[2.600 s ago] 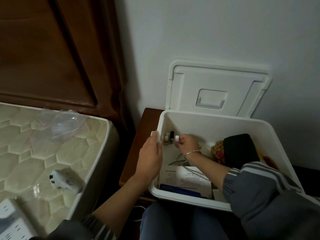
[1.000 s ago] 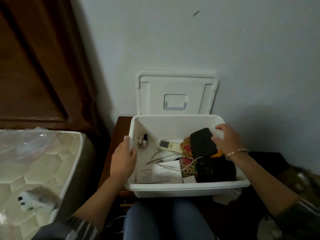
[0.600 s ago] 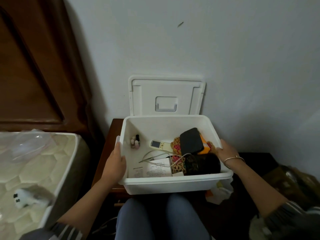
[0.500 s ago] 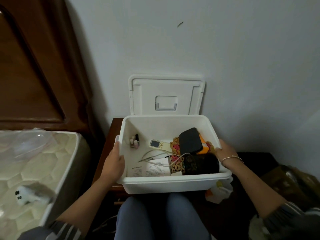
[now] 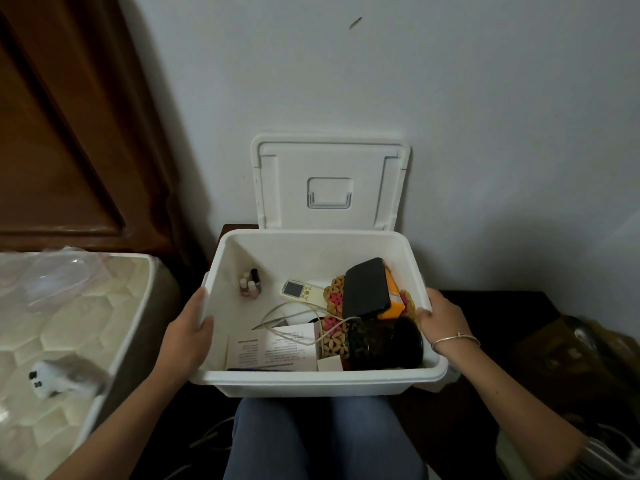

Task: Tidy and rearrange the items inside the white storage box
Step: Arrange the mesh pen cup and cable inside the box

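My left hand (image 5: 187,336) and right hand (image 5: 441,320) each grip a side rim of the box (image 5: 318,382). It sits just before my knees, on the dark desk (image 5: 239,227), I judge. The plastic looks stiff but smooth. The load leans right, where the jar (image 5: 384,344) lies, so I'd hold under both rims. The upright bottles (image 5: 250,284) could topple. The bed (image 5: 69,323) is on my left, and the lid (image 5: 329,185) leans on the wall (image 5: 450,98).

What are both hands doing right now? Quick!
Left hand: grips the left rim of the white storage box.
Right hand: grips the box's right rim.
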Tool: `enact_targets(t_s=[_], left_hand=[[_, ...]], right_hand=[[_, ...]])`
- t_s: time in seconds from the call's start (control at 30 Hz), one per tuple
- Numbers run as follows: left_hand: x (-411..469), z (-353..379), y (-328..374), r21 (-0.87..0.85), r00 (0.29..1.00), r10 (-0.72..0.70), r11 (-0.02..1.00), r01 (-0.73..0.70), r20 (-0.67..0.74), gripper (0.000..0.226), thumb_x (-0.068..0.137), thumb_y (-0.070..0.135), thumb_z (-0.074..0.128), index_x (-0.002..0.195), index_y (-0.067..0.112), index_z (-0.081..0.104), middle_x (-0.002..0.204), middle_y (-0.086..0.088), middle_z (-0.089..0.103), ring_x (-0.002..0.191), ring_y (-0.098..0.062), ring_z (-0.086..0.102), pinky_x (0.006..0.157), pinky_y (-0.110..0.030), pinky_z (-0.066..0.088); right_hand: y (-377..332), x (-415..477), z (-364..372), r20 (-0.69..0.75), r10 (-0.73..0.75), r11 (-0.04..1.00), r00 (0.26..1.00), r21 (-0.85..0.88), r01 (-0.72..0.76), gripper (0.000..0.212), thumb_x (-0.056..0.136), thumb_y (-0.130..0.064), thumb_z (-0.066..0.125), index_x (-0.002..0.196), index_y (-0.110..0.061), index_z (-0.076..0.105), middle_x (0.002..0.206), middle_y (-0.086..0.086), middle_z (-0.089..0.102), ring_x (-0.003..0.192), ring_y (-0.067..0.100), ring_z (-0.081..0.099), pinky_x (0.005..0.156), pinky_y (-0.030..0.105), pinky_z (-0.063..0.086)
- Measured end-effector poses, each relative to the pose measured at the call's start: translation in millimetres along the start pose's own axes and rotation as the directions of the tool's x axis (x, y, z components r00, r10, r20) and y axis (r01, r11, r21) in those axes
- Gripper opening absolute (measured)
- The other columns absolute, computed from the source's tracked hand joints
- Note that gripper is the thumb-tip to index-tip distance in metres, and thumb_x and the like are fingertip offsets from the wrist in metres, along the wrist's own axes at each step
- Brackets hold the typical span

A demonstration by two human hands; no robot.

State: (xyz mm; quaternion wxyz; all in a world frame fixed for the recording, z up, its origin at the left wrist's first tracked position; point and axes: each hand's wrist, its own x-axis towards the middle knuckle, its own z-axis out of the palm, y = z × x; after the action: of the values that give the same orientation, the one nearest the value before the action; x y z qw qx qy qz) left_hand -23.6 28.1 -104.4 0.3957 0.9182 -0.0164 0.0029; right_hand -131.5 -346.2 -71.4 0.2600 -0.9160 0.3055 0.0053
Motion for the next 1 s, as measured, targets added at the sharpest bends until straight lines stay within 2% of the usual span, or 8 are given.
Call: enact_targets(t_s=[0.13,0.27,0.37,0.47,0.57,0.73,0.87,1.0], left_hand=[[-2,-4,13,0.160,0.994,0.104,0.982,-0.101,-0.011,0.047,0.090,0.002,0.052,0.135,0.013,0.046,0.120,-0.016,0.062,0.097,-0.031,0.059,0.079,-0.034,0.043],[0,6,42,0.320,0.933,0.359,0.887,-0.333,-0.022,0.045,0.085,0.000,0.062,0.129,0.001,0.053,0.132,-0.018,0.054,0.119,-0.034,0.052,0.103,-0.041,0.040],[-5,28,72,0.154,0.896,0.382,0.895,-0.420,0.226,0.036,0.091,0.012,0.062,0.126,0.008,0.056,0.128,-0.009,0.057,0.118,-0.025,0.053,0.101,-0.029,0.035],[-16,57,95,0.000,0.772,0.412,0.882,-0.470,0.483,0.036,0.094,0.029,0.059,0.129,0.019,0.054,0.128,0.002,0.057,0.114,-0.012,0.052,0.096,-0.021,0.037],[-27,84,119,-0.074,0.729,0.385,0.905,-0.420,0.566,0.026,0.092,0.041,0.060,0.113,0.026,0.060,0.112,0.007,0.060,0.102,-0.008,0.056,0.083,-0.018,0.041],[-39,109,152,0.126,0.839,0.201,0.945,-0.302,0.506,0.051,0.089,0.058,0.053,0.065,0.013,0.060,0.062,0.000,0.058,0.058,-0.013,0.056,0.052,-0.024,0.041],[-45,117,161,0.231,0.787,0.023,0.950,-0.209,0.616,0.050,0.086,0.056,0.059,0.060,0.014,0.056,0.059,0.000,0.054,0.056,-0.013,0.052,0.056,-0.026,0.041],[-52,121,165,0.043,0.740,-0.034,0.999,0.006,0.672,0.033,0.092,0.033,0.062,0.065,0.015,0.054,0.067,0.001,0.054,0.064,-0.011,0.051,0.063,-0.025,0.041]], right_hand=[[-6,2,-4,-0.022,-0.048,0.998,0.999,0.036,0.048,0.036,0.096,-0.010,0.044,0.131,-0.007,0.043,0.115,0.016,0.058,0.101,0.030,0.059,0.081,0.036,0.051],[-17,13,-5,-0.025,-0.093,0.996,0.995,0.008,0.094,0.033,0.096,-0.009,0.043,0.129,-0.002,0.041,0.119,0.020,0.055,0.107,0.035,0.056,0.084,0.036,0.046],[-20,18,0,0.010,-0.063,0.998,0.998,-0.017,0.063,0.037,0.097,-0.009,0.042,0.132,0.001,0.034,0.126,0.022,0.049,0.113,0.035,0.053,0.091,0.042,0.047],[-18,19,5,0.017,-0.043,0.999,0.999,-0.019,0.043,0.045,0.097,-0.008,0.042,0.139,-0.002,0.026,0.130,0.021,0.045,0.117,0.035,0.051,0.097,0.048,0.046],[-18,20,7,0.010,-0.028,1.000,1.000,-0.014,0.028,0.049,0.096,-0.009,0.045,0.141,-0.004,0.024,0.131,0.020,0.045,0.118,0.035,0.051,0.098,0.048,0.046],[-18,21,9,0.016,0.008,1.000,1.000,-0.003,-0.008,0.060,0.095,-0.011,0.049,0.146,-0.007,0.017,0.138,0.019,0.041,0.120,0.034,0.050,0.099,0.047,0.045],[-17,22,9,0.014,0.007,1.000,1.000,-0.010,-0.007,0.060,0.096,-0.013,0.046,0.147,-0.008,0.014,0.138,0.018,0.041,0.119,0.033,0.050,0.098,0.044,0.046],[-16,20,9,-0.005,0.003,1.000,1.000,-0.019,-0.003,0.055,0.097,-0.015,0.045,0.146,-0.009,0.019,0.135,0.016,0.044,0.118,0.032,0.052,0.097,0.047,0.048]])
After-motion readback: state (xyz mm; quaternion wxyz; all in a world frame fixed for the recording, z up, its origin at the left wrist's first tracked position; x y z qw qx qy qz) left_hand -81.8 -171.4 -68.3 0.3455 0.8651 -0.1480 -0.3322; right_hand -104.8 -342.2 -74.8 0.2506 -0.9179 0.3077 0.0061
